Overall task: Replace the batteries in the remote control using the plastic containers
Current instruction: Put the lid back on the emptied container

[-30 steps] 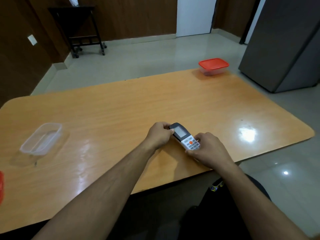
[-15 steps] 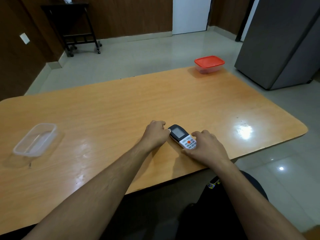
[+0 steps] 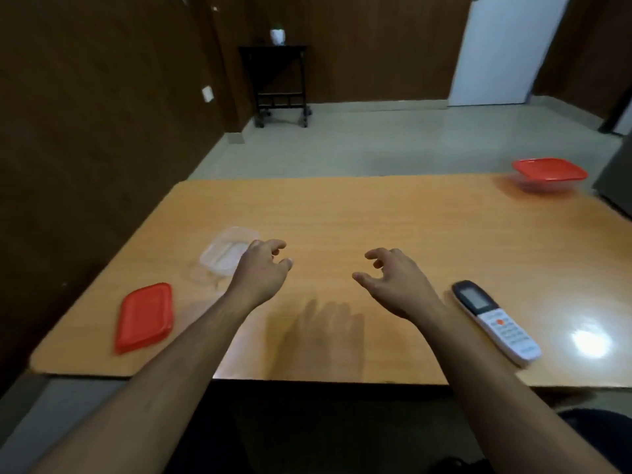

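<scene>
Not much of the job looks done here, as far as I can tell. The remote is face up with its buttons showing, no battery cover off that I can see, and no batteries visible anywhere, so the actual swap seems to be all still ahead.

Going big to small: the table point(image 3: 376, 213) is a broad orange-brown wood-grain top with rounded corners and a glossy finish, throwing a bright glare spot near the right side. Far back right sits a closed container point(image 3: 547, 177), clear plastic body with a red lid on. I can't see what's in it. On the left near edge lies a loose red lid point(image 3: 143, 318), flat, rounded rectangle, slightly shiny. Just behind it is the open clear container point(image 3: 224, 253), thin see-through plastic, rounded corners, looks empty but it's blurry.

The remote control point(image 3: 492, 321) lies flat on the table at the right, slim bar shape, dark top end with a small grey screen, white lower half with an orange button and rows of keys.

Left hand point(image 3: 261, 271) floats in front of the clear tub, fingers loosely curled, holding nothing. Right hand point(image 3: 393, 278) is the same, relaxed and empty, just beside the remote but not touching it.
</scene>
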